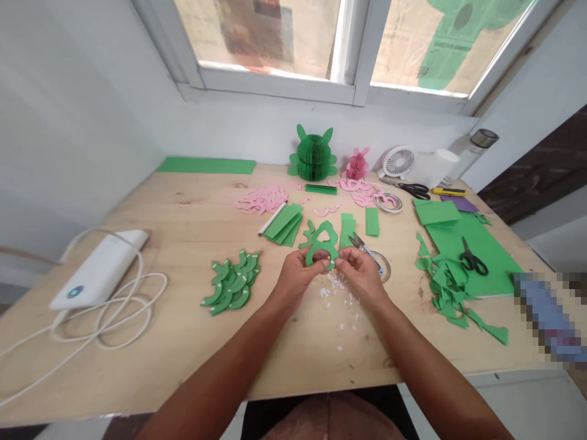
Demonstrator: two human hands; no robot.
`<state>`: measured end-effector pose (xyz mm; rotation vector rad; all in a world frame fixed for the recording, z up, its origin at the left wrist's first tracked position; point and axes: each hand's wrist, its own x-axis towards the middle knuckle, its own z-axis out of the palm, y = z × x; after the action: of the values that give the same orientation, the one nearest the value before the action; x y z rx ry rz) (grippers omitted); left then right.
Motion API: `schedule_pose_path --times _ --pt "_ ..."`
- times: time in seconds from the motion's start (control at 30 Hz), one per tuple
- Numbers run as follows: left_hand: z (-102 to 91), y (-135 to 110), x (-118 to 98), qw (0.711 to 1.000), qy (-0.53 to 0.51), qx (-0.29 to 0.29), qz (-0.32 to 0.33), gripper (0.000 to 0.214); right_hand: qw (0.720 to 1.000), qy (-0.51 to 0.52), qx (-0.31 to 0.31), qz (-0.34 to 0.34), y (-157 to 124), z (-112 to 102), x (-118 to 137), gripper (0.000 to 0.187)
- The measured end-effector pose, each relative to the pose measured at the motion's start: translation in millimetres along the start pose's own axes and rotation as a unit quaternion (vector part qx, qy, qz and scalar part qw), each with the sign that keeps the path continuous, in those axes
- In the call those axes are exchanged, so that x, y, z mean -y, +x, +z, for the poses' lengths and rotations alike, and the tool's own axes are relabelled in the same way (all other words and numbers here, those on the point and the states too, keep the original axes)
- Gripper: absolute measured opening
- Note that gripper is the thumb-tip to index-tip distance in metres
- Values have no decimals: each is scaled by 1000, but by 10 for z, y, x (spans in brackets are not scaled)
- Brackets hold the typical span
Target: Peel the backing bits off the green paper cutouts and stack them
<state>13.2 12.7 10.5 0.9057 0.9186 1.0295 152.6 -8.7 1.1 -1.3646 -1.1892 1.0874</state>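
Both my hands meet over the middle of the wooden table (183,342). My left hand (296,275) pinches the lower edge of a green paper cut-out (322,243) shaped like a curved, eared figure. My right hand (360,269) pinches the same cut-out from the right, fingers closed at its bottom rim. Small white paper bits (339,292) lie scattered under my hands. A pile of similar green cut-outs (233,282) sits to the left of my left hand. Small snips (365,247) lie just beyond my right hand.
A white power bank (98,269) with coiled cable sits at left. Green folded strips (285,222), pink cut-outs (262,199), tape rolls (389,202), a green paper figure (313,156), a pink one (357,164), a fan (398,161), green sheets with black scissors (472,260) and scraps (447,287) fill the far and right side.
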Motion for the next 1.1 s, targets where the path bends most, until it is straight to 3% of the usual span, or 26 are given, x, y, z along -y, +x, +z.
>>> schedule_pose_path --times 0.23,0.33,0.5,0.7,0.9,1.1 --pt "-28 10 28 986 117 -65 96 16 981 -152 -71 -100 -67 16 91 9" --pt "-33 9 43 975 164 -78 129 15 950 -228 -108 -183 -105 23 106 5" --pt "-15 -3 65 967 189 -76 151 12 892 -330 -91 -297 -123 46 60 10" --pt "-14 -35 65 951 246 -68 175 11 880 -360 -103 -293 -116 53 26 10" --pt "7 -75 1 928 310 -69 196 9 894 -340 -106 -271 -120 46 38 11" --pt "10 -71 0 933 297 -72 189 7 909 -317 -104 -250 -114 50 48 10"
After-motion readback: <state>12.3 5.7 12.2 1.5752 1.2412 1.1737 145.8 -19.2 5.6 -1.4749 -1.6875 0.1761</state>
